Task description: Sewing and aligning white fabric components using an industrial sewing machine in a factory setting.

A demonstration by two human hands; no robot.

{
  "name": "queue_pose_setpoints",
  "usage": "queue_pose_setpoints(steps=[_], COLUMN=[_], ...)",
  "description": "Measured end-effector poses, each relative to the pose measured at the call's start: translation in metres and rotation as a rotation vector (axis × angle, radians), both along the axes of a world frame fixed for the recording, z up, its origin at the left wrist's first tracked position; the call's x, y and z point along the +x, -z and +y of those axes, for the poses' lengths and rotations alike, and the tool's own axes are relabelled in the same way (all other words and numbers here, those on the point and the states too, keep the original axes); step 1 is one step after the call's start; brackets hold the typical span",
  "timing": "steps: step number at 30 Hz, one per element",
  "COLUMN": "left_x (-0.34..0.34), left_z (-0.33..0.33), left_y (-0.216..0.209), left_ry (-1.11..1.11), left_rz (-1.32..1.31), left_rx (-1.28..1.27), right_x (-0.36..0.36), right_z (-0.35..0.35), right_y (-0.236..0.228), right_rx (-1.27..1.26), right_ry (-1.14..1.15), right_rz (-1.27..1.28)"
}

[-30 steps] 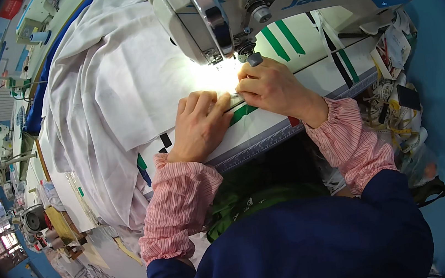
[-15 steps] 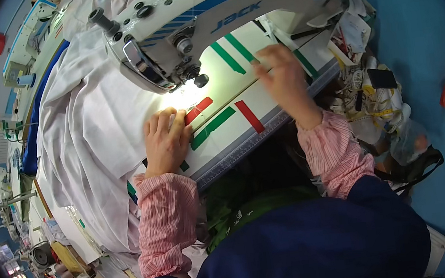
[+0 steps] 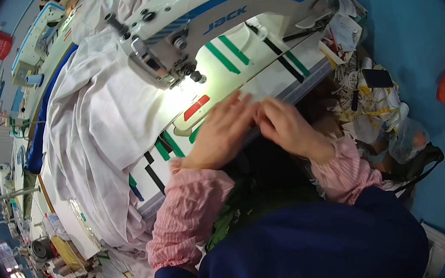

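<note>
My left hand [image 3: 215, 137] is over the front edge of the sewing table, fingers stretched out toward the right and slightly blurred. Its fingertips meet my right hand [image 3: 287, 131], whose fingers are bent and pinched together; whatever they hold, if anything, is too small to make out. Beyond them stands a white and blue sewing machine [image 3: 251, 10], its lamp lighting the needle area. White cloth [image 3: 91, 108] spreads over the table left of the needle, touched by neither hand. A red tape strip [image 3: 196, 107] lies between the needle and my left hand.
Green tape strips [image 3: 222, 57] mark the machine bed. Paper scraps, tape measures and a dark phone-like slab [image 3: 378, 78] crowd the right side. A plastic bag [image 3: 409, 141] hangs below them. Another sewing machine [image 3: 35, 37] stands at the far left.
My left hand has left the cloth edge by the needle and moved right and nearer. My right hand has come down from the machine bed to meet it. The view has shifted slightly.
</note>
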State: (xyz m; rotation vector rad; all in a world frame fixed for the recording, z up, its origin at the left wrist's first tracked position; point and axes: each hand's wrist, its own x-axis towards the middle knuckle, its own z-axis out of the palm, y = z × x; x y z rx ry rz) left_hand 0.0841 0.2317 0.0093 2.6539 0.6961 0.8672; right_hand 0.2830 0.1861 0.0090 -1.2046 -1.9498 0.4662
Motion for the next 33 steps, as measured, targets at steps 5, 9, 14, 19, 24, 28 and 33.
queue_pose_setpoints(steps=[5,9,14,19,24,28,33], left_x=[-0.016,-0.063,-0.091,-0.100,-0.105,-0.103,-0.103], left_z=[-0.015,-0.009,0.039,0.073,0.074,0.074,0.073], left_y=[-0.014,-0.029,-0.022,0.010,0.030,0.032,0.031], left_ry=[0.147,-0.208,-0.403,-0.364,-0.415,-0.482,-0.476], left_rz=[-0.098,-0.196,-0.050,0.384,0.324,0.344,0.363], left_rx=[-0.398,-0.620,-0.015,0.164,0.191,0.235,0.269], right_x=[0.017,0.023,-0.006,-0.019,-0.020,-0.031,-0.054], right_z=[-0.019,0.013,0.076,0.126,0.139,0.150,0.121], right_y=[-0.028,-0.026,-0.008,0.019,0.032,0.027,0.029], right_rx=[-0.390,-0.224,0.129,0.244,0.183,0.267,0.459], right_ry=[-0.054,-0.113,-0.121,-0.104,-0.094,0.057,0.112], right_rz=[0.338,0.087,-0.073,-0.494,-0.397,-0.543,-0.414])
